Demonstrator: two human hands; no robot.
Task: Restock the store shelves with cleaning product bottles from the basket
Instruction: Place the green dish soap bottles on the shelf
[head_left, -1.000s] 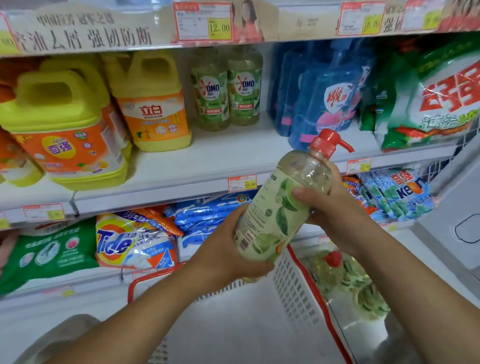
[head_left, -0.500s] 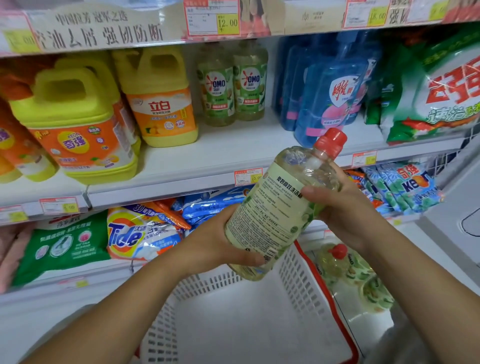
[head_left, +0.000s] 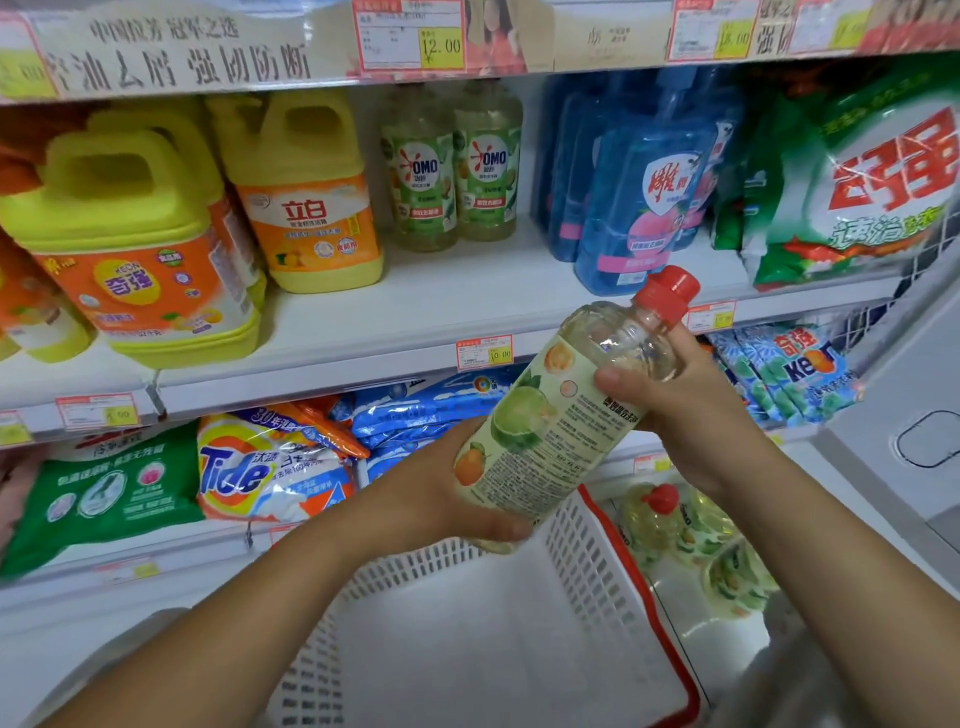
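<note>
I hold a clear bottle of pale yellow liquid, red cap up and tilted to the right, in front of the shelves. My left hand grips its base and my right hand grips its upper body below the neck. Below it stands a white basket with a red rim, its inside bare. Two matching OMO bottles stand at the back of the middle shelf. Several more red-capped bottles lie to the right of the basket.
Yellow detergent jugs fill the shelf's left part, blue refill pouches and a green-white powder bag the right. Tide and other bags lie on the lower shelf. A white cabinet stands at the right.
The bottle has turned in my hands, so its pump spout has gone out of sight and the printed back label with fruit pictures shows. It has also risen slightly toward the shelf.
</note>
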